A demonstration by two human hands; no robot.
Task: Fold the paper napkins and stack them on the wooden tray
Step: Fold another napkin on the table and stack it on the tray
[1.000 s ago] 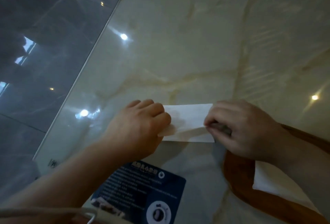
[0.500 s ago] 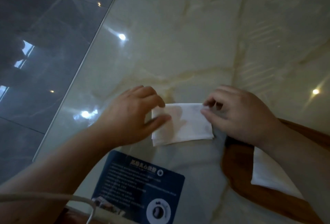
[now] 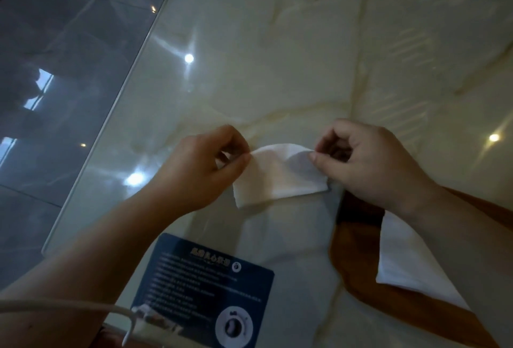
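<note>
left hand (image 3: 194,170) + right hand (image 3: 369,164) | pinch far corners | napkin (image 3: 280,178) between them

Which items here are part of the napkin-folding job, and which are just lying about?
In the job: napkin, pinched by left hand and right hand; wooden tray; folded napkin on it.
Lying about: blue card; cable.

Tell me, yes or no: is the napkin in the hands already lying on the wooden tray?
No: the napkin is over the marble table, left of the tray, pinched by both hands.
</note>
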